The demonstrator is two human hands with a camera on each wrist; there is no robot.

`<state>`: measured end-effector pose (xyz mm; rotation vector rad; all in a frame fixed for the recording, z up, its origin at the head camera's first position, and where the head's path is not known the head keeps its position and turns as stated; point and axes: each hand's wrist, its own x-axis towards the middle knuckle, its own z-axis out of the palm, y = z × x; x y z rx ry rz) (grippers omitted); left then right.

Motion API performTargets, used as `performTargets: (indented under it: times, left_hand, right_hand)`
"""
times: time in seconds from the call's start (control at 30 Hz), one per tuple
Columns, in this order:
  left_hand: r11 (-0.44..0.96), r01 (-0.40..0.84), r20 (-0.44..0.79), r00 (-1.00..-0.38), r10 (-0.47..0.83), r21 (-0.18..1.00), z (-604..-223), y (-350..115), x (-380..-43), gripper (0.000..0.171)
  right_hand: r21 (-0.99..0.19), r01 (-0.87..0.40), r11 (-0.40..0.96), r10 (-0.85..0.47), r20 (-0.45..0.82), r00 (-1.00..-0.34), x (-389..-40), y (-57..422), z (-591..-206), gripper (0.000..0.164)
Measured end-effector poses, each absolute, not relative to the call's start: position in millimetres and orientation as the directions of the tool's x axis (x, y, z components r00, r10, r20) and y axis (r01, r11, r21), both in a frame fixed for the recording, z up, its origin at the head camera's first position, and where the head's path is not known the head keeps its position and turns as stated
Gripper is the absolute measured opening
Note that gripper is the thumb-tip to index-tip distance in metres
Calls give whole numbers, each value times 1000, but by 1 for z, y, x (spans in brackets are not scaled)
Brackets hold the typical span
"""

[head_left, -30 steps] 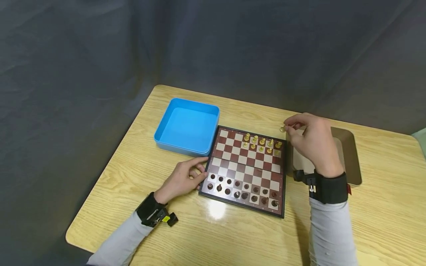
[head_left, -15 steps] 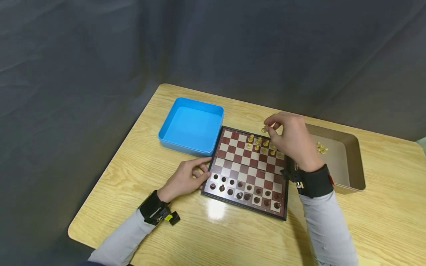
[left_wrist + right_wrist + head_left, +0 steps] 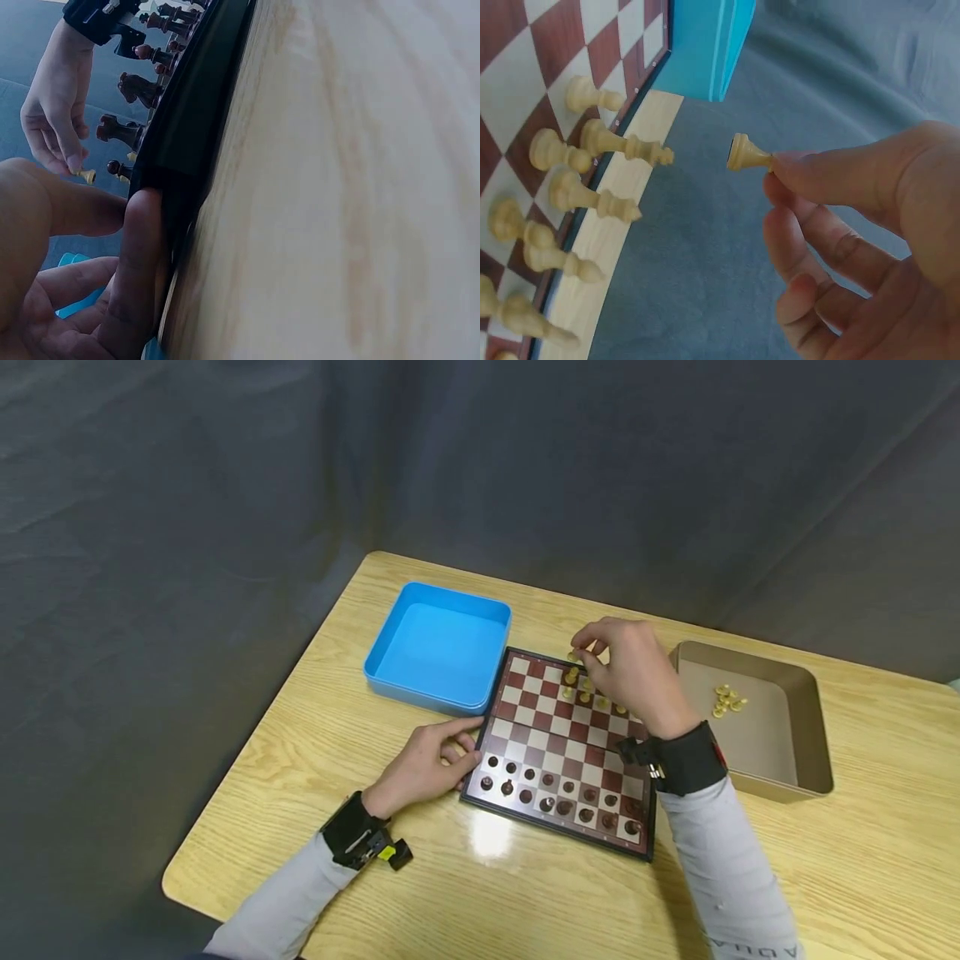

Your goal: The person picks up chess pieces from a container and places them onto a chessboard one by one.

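Note:
My right hand (image 3: 633,672) pinches a small cream chess piece (image 3: 746,154) between thumb and fingertips, over the far edge of the chessboard (image 3: 517,735). In the right wrist view its round base points toward the board, and its top is hidden by the fingers. Two rows of cream pieces (image 3: 574,191) stand on the far squares, partly behind my right hand in the head view. Dark pieces (image 3: 547,804) fill two rows on the near side. At the board's left edge, my left hand (image 3: 423,768) grips the border with thumb and finger, seen close in the left wrist view.
Touching or very near the board's far left side is a blue box (image 3: 438,647) with nothing in it. A tan box (image 3: 810,727) holding several cream chess pieces (image 3: 726,700) stands to the right. The wooden table (image 3: 360,910) ends at a dark curtain (image 3: 525,485).
My right hand has moved left from the tan box to above the board's far edge, carrying the cream chess piece. The left hand keeps its grip on the board.

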<state>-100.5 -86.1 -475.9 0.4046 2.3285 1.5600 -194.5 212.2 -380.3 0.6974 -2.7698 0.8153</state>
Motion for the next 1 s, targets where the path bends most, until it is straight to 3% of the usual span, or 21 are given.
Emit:
performTargets:
  times: [0.63, 1.0]
  left_hand:
    - [367, 83, -80, -909, 408, 927, -479, -77, -101, 55]
    - [385, 106, -70, -907, 416, 917, -481, -78, -101, 56]
  right_hand:
    - [-519, -418, 745, -404, 147, -903, -206, 209, -409, 13]
    - [-551, -407, 728, -408, 128, -904, -209, 209, -421, 13]
